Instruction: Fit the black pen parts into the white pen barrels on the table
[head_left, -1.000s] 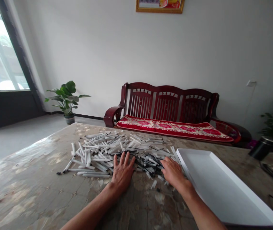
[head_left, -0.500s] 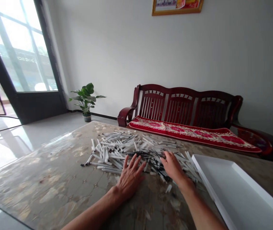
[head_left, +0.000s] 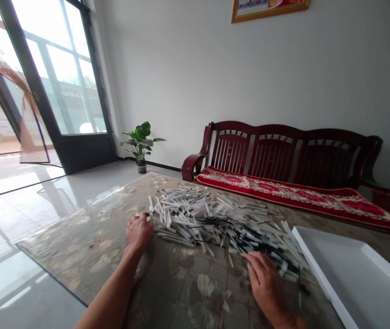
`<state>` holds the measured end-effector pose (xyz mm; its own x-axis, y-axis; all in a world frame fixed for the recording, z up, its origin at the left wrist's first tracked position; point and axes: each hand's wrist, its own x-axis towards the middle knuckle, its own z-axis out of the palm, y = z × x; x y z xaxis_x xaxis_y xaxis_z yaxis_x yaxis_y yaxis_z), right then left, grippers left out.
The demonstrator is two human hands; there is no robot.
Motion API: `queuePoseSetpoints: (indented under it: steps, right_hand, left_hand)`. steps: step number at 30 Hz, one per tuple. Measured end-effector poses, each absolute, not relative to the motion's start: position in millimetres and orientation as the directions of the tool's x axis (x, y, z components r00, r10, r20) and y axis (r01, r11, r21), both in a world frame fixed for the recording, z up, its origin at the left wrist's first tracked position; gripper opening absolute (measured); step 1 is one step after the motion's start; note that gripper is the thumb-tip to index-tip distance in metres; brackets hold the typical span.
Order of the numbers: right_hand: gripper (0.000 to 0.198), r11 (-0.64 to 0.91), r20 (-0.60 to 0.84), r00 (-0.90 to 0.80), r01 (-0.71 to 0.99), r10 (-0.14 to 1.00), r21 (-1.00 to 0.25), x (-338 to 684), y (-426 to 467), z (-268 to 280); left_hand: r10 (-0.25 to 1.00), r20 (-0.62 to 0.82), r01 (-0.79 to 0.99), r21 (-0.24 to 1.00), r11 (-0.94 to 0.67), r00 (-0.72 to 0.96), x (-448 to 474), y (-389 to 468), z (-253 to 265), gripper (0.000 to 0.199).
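Observation:
A loose heap of white pen-like tubes (head_left: 177,208) lies spread over the table, with thin black sticks (head_left: 250,235) mixed into its middle and right side. At the heap's left edge is my left hand (head_left: 139,232), its fingers curled closed at the end of a tube; what they pinch is too small to make out. My right hand (head_left: 265,281) rests low at the near edge, beside the black sticks. Its fingers are bent and pressed together, and whatever is at their tips is unclear. Small clear pieces (head_left: 227,306) lie on the near tabletop.
A shallow white tray (head_left: 352,269) stands on the patterned table (head_left: 99,246) at the right. Behind the table is a dark red wooden bench (head_left: 270,151) with a red patterned cover. A potted plant (head_left: 141,146) stands on the floor near the glass door.
My left hand has gone from flat and spread at the middle to curled at the heap's left edge. My right hand has drawn back nearer. The view has turned left.

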<state>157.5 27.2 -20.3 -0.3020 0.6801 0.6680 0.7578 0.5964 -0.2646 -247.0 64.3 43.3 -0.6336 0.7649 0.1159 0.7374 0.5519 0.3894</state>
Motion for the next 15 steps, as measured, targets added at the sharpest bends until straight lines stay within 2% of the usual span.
queuePoseSetpoints:
  steps: [3, 7, 11, 15]
  right_hand:
    - [0.026, 0.624, 0.726, -0.304, 0.751, 0.617, -0.217, 155.9, 29.4, -23.3]
    - [0.027, 0.646, 0.720, -0.343, 0.740, 0.603, -0.189, 154.6, 31.0, -21.8]
    - [0.028, 0.613, 0.695, -0.291, 0.743, 0.657, -0.268, 152.1, 28.6, -20.1]
    - [0.030, 0.619, 0.682, -0.277, 0.715, 0.677, -0.324, 149.6, 26.8, -17.5]
  left_hand:
    - [0.760, 0.064, 0.718, 0.388, 0.578, -0.646, -257.1, 72.7, 40.5, 0.045]
    - [0.771, 0.021, 0.702, 0.429, 0.569, -0.637, -258.9, 84.2, 37.6, 0.037]
    - [0.769, 0.006, 0.664, 0.508, 0.548, -0.639, -257.2, 89.7, 35.2, 0.029]
    - [0.738, 0.033, 0.583, 0.638, 0.504, -0.674, -254.2, 86.8, 34.0, 0.029]
